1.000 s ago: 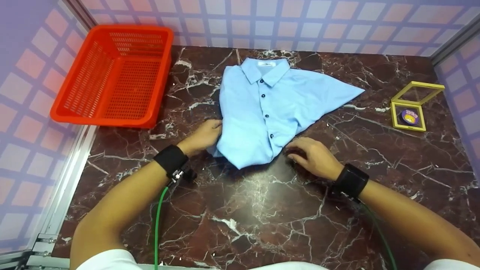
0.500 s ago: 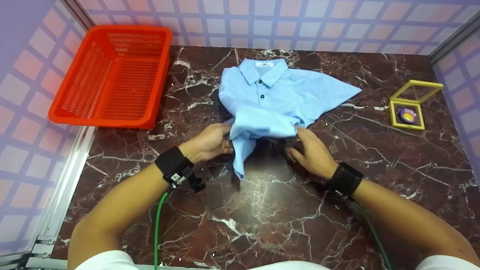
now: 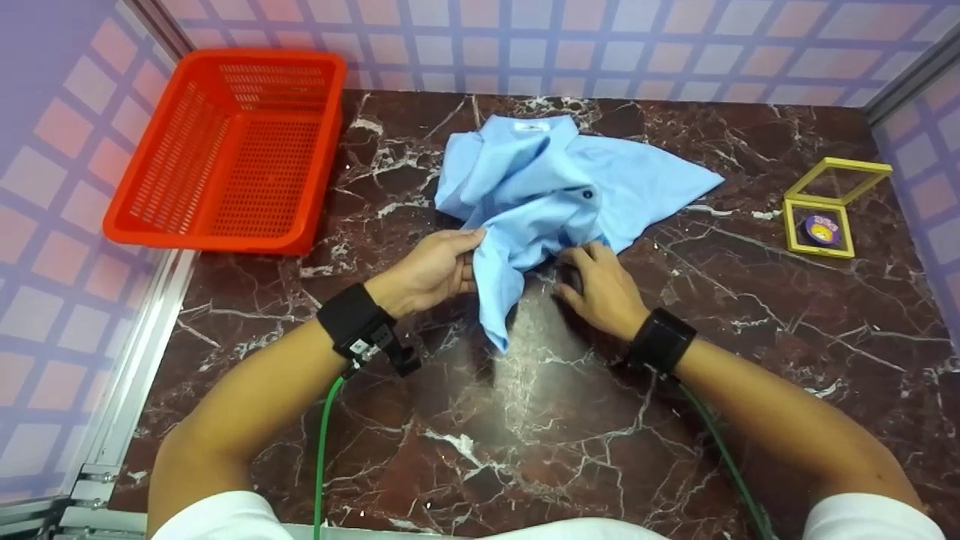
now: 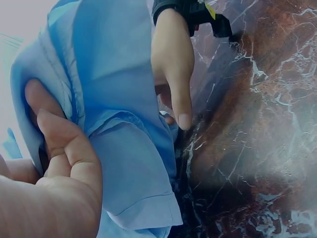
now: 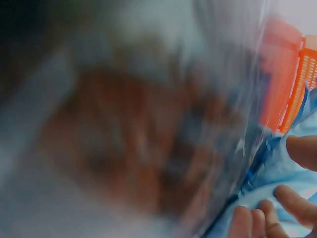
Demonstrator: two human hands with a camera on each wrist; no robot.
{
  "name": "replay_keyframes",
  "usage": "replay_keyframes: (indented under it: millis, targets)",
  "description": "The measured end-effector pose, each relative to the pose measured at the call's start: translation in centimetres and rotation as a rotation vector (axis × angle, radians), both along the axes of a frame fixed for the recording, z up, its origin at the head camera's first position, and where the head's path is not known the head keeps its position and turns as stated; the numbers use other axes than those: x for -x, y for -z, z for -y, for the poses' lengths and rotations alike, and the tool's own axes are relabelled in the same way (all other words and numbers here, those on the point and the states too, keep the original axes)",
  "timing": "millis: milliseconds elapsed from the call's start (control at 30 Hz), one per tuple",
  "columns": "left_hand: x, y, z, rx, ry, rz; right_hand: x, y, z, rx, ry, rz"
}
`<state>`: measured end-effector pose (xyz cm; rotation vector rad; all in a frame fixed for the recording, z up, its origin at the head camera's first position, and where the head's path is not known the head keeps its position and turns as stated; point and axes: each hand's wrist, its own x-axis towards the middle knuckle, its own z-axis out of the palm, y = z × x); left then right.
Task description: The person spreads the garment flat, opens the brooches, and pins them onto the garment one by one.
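Observation:
A light blue button-up shirt (image 3: 645,180) lies collar-up on the dark marble table, its lower front bunched and partly raised, and one corner hanging toward the person. My left hand (image 3: 439,270) grips the left side of the hem; in the left wrist view its thumb and fingers (image 4: 64,144) are tucked into the fold of cloth. My right hand (image 3: 604,289) touches the lower right of the shirt with its fingertips, partly hidden by fabric. Its thumb stands apart from the fingers, with no cloth visible between. Most of the right wrist view is blurred.
A red plastic basket (image 3: 319,172) stands at the back left. On the right sits a small yellow-framed case (image 3: 817,253) with its lid raised and a round purple item (image 3: 822,229) inside. Green cables (image 3: 322,450) trail from both wristbands. Tiled panels enclose the table.
The shirt's lower front has been raised off the table and bunched toward the collar, covering most buttons. My left hand has moved right with the hem; my right hand has moved slightly up and left.

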<state>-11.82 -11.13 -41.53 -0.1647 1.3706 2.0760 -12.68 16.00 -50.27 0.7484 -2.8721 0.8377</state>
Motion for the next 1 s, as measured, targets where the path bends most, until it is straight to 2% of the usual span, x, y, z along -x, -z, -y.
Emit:
replay_keyframes:
  millis: [200, 300, 467, 667, 833, 1000]
  targets:
    - [0.2, -0.6, 0.2, 0.003, -0.017, -0.022, 1.5, -0.3, 0.1, -0.181, 0.003, -0.017]
    - [0.2, -0.7, 0.5, 0.001, -0.028, -0.026, 2.2, -0.4, 0.1, -0.232, 0.005, -0.009]
    - [0.2, -1.0, 1.0, -0.022, -0.059, -0.018, 3.0, -0.3, -0.3, -0.208, 0.004, -0.007]
    - [-0.1, -1.7, 1.3, -0.083, -0.088, -0.008, 3.3, -0.3, -0.9, -0.132, 0.012, -0.087]
    - [-0.2, -2.4, 1.1, -0.174, -0.117, 0.017, 2.7, -0.9, -0.7, -0.102, 0.028, -0.145]
    - [0.0, -2.9, 0.6, -0.25, -0.174, 0.056, 1.5, -1.4, 1.0, -0.133, -0.022, -0.079]
